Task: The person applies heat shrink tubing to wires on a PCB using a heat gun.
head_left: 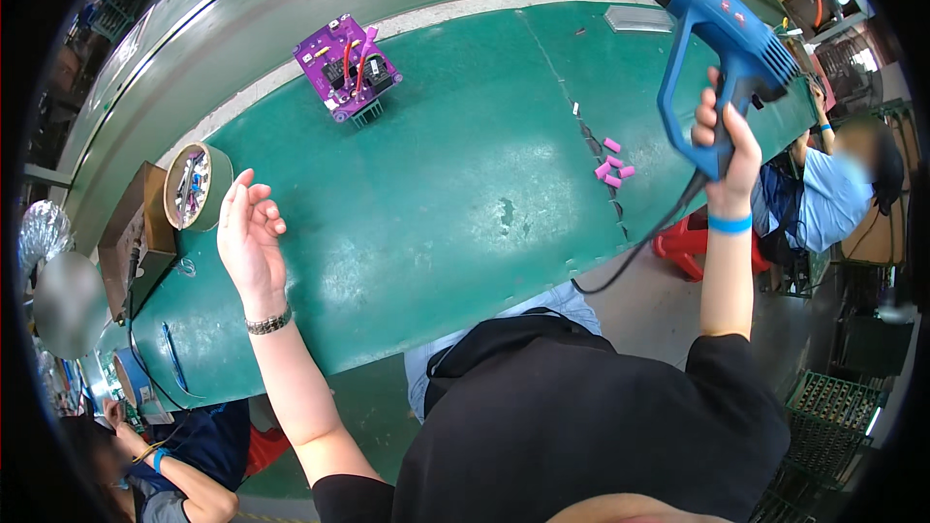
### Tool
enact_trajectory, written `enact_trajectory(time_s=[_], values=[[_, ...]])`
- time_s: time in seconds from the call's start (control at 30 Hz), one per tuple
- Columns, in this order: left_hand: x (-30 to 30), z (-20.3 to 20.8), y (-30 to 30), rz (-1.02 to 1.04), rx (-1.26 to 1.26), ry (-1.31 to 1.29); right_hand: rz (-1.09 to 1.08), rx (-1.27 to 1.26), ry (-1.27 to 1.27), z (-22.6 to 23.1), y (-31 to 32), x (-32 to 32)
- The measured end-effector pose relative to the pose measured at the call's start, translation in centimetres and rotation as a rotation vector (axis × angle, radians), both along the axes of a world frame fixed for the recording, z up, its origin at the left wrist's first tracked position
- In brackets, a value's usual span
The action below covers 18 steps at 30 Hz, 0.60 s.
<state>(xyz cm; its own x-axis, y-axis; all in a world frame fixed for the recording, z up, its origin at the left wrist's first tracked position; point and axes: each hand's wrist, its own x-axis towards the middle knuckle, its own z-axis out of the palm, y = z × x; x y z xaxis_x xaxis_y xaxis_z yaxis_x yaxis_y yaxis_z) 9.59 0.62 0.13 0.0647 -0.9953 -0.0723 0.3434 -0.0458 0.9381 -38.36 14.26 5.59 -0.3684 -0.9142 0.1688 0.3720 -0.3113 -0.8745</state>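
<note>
My right hand [728,140] is wrapped round the handle of a blue heat gun [722,24], raised over the right part of the bench with its dark nozzle end toward the far side. A black cord runs down from its grip. My left hand [254,237] is raised at the left, fingers loosely curled but apart, with nothing in it. Near that hand stands a round tub [221,189] of small parts. A purple circuit board [325,63] with red wires, pink sleeves and a finned heat sink lies at the far middle. Several short pink tubes [612,163] lie right of centre.
The green bench mat [436,203] stretches across the view. At the left are a cardboard box [140,232], a blue pen-like tool [174,356] and a tape roll [131,378]. A clear tray [639,18] lies at the far right. People sit at both ends; a red stool [686,250] stands right.
</note>
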Motion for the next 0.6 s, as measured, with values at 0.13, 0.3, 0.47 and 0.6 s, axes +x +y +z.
enact_trajectory(time_s=[0.13, 0.3, 0.47, 0.6], values=[[-0.6, 0.2, 0.1, -0.010, -0.009, -0.018, 0.056, -0.009, -0.310, -2.7, -3.4, -8.2], [-0.2, 0.2, 0.2, 0.012, 0.018, -0.017, 0.012, 0.157, -0.452, -7.8, -5.4, -11.5], [-0.2, -0.3, -0.1, -0.010, 0.021, 0.011, -0.336, 0.872, 0.588, -7.6, -3.8, -11.8], [-0.2, -0.1, 0.2, -0.008, 0.011, -0.009, -0.529, 1.308, 1.991, -2.5, -4.9, -4.7]])
